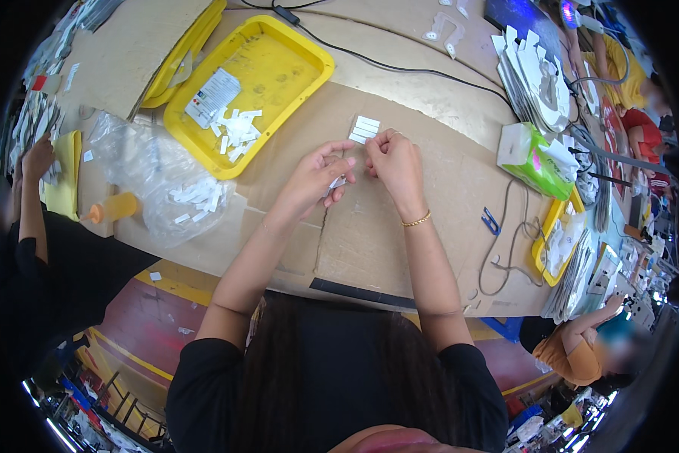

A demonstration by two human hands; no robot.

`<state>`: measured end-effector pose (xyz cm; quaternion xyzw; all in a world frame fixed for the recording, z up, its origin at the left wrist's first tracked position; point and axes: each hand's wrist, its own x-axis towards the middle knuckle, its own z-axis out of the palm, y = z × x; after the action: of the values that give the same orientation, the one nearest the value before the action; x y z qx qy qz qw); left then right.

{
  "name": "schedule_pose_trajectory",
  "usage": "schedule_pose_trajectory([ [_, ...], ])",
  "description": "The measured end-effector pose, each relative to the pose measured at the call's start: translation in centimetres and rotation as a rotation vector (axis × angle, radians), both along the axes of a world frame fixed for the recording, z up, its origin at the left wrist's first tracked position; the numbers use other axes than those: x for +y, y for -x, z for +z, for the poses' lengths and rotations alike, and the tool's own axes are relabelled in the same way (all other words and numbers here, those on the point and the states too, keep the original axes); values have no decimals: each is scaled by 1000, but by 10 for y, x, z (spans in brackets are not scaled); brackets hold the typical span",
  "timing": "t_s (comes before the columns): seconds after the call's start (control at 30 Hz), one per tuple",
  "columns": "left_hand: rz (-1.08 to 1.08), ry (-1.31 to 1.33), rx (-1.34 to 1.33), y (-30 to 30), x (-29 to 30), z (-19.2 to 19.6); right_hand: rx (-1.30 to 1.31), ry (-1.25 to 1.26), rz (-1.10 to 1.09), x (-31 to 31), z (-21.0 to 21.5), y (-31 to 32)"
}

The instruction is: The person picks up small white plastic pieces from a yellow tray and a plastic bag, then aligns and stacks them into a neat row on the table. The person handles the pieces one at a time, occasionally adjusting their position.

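Several small white strips (365,130) lie side by side in a short stack on the brown cardboard table cover (369,234). Just below and left of them is my left hand (317,181), its fingers curled around small white pieces (338,182) that partly show in the palm. My right hand (397,164) is at the lower right of the strips, thumb and fingertips pinched together. Whatever sits in that pinch, if anything, is too small to tell. The two hands are close together but apart.
Left of my hands, a yellow tray (309,64) holds loose white strips and a printed packet. Beside it lie a clear plastic bag (139,177) with white pieces and an orange bottle (114,207). Rightward are blue thread snips (491,221), a cord and a tissue box (532,162). Co-workers sit at both sides.
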<state>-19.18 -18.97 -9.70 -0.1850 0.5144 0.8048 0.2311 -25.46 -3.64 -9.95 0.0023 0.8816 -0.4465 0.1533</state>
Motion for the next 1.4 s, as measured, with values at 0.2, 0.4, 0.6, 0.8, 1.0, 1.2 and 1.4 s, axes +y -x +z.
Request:
schedule_pose_trajectory([
  [0.2, -31, 16, -5, 4, 1, 1, 72, -102, -7, 3, -12, 3],
  [0.4, -53, 21, -15, 7, 4, -1, 74, -107, 5, 4, -12, 4],
  [0.6, -63, 26, -21, 9, 6, -2, 154, -138, 73, 7, -18, 6],
  [0.8, -102, 69, -22, 11, 5, -3, 44, -170, -1, 12, -3, 12],
  [1.0, 56, -267, 21, -2, 2, 7, 48, 36, -73, 44, 46, 1],
  [1.2, 94, -448, 33, -21, 6, 21, 65, 219, 202, 42, 49, -36],
  [1.4, 43, -344, 116, -29, 8, 28, 172, 253, 284, 38, 59, -48],
])
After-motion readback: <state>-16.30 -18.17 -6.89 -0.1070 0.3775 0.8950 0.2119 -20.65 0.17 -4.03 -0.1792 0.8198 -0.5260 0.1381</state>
